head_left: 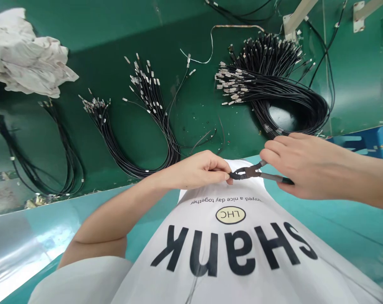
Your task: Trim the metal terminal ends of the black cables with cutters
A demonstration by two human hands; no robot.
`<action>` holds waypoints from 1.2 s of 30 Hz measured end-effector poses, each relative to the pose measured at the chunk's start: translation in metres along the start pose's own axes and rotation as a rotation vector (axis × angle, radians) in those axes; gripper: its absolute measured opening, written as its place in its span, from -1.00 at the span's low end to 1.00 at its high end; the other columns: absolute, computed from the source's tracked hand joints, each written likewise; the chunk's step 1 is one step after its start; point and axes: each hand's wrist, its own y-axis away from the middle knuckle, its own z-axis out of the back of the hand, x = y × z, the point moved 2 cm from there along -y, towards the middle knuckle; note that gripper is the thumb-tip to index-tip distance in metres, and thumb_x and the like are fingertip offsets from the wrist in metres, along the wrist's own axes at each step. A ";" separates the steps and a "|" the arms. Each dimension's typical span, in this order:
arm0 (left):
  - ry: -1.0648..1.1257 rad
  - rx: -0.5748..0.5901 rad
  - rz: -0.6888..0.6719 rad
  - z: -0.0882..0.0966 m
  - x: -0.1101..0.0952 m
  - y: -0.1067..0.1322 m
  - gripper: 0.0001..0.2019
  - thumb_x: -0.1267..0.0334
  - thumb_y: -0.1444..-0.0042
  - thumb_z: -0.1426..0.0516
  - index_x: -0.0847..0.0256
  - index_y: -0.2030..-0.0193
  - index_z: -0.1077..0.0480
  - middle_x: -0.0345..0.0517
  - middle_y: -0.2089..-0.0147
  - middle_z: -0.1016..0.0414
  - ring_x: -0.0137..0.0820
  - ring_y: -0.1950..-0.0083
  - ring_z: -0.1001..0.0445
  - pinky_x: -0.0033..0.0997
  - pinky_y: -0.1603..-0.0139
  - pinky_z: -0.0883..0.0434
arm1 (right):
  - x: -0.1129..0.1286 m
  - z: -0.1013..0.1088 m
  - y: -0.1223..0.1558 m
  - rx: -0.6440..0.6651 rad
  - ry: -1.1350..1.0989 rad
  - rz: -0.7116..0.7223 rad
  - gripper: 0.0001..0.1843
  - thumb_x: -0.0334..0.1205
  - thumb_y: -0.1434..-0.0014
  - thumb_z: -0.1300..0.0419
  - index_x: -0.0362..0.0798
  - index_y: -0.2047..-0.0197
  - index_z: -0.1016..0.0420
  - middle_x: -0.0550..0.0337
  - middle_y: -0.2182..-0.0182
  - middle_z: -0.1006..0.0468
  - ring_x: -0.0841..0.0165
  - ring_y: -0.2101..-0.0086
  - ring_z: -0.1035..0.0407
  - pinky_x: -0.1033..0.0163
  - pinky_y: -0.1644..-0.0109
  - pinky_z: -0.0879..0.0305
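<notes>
My right hand (pixel 300 164) is wrapped round the handles of a pair of pliers (pixel 251 171), whose jaws point left. Between the thumb and fingers of my left hand (pixel 207 169) is the end of a black cable (pixel 231 174), mostly hidden by the fingers. The pliers' jaws meet this cable end right at the left fingertips. Both hands are in front of my white shirt, at the near edge of the green table. A thin dark wire (pixel 200 142) lies on the table just beyond my left hand.
On the green table (pixel 198 97), a big looped bundle of black cables (pixel 292 90) with metal-tipped ends lies at right. A U-shaped cable bundle (pixel 131 162) lies left of centre, and a smaller bundle (pixel 68 164) at far left. Crumpled white cloth (pixel 27 55) sits at upper left. Metal legs (pixel 297 21) stand at upper right.
</notes>
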 end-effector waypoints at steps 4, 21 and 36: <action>-0.005 0.038 -0.005 -0.001 0.001 -0.003 -0.72 0.20 -0.25 -0.09 0.26 0.17 -0.62 -0.25 0.48 -0.30 -0.53 0.49 -0.12 -0.51 0.49 -0.09 | 0.001 0.000 -0.003 0.023 -0.015 0.018 -0.79 -0.21 -0.02 -0.23 -0.03 0.23 -0.37 0.12 0.37 -0.41 0.18 0.36 -0.30 0.13 0.32 0.03; 0.189 -0.015 -0.040 -0.005 0.017 -0.006 -0.74 0.17 -0.24 -0.14 0.27 0.18 -0.62 -0.14 0.40 -0.50 -0.50 0.46 -0.27 -0.48 0.43 -0.17 | -0.005 -0.015 -0.007 0.579 -1.089 0.028 -0.84 -0.24 -0.16 -0.13 0.04 0.37 -0.16 0.35 0.48 -0.28 0.43 0.51 -0.14 0.27 0.45 -0.07; -0.057 0.006 0.022 -0.013 0.002 -0.007 -0.76 0.27 -0.20 -0.11 0.29 0.21 -0.60 -0.23 0.46 -0.41 -0.54 0.52 -0.14 -0.52 0.53 -0.08 | 0.003 -0.015 -0.004 0.035 -0.048 0.079 -0.95 -0.32 -0.15 -0.15 -0.05 0.27 -0.38 0.13 0.44 -0.43 0.24 0.47 -0.29 0.16 0.36 0.12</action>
